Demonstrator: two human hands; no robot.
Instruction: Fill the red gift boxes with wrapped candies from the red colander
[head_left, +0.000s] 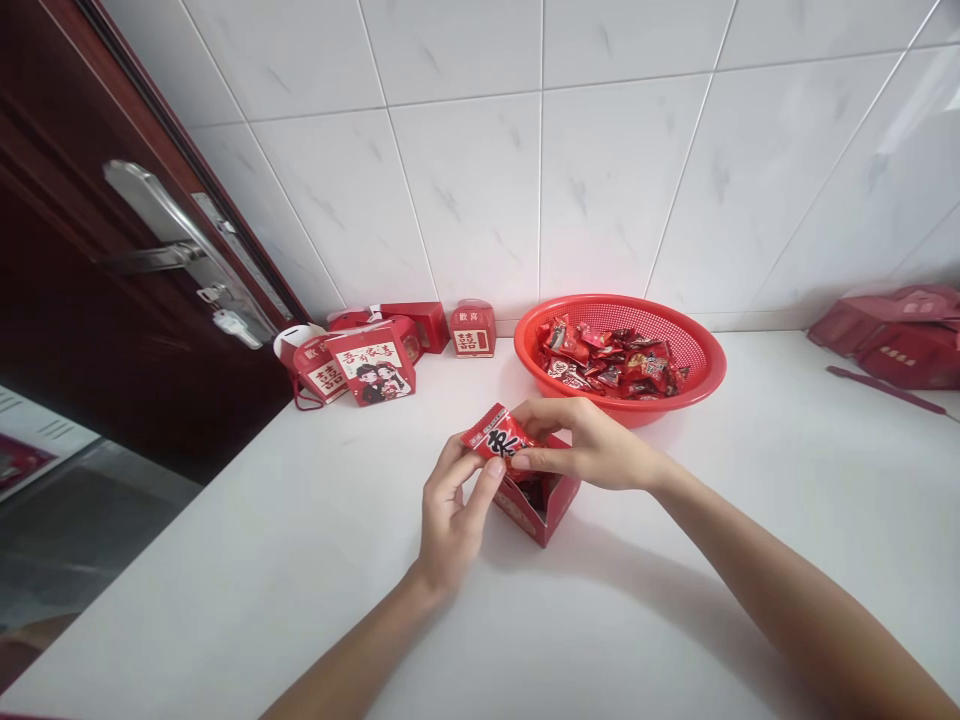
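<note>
A red candy packet [501,440] with a black character lies over the open top of a small red box [551,515]. My left hand [456,505] pinches the packet's lower left side between thumb and fingers. On its right side, my right hand [585,445] has thumb and fingers closed on the same packet. Dark wrapped pieces show inside the box, which stands on the white table [300,560]. Behind my right hand is a red plastic basket [709,365] holding several wrapped candies [645,365].
Several red boxes [379,370] cluster at the back left, and one closed box [473,330] stands against the tiled wall. More red boxes [911,335] and a strap [889,390] lie at the far right. A dark door [60,230] with keys borders the table's left.
</note>
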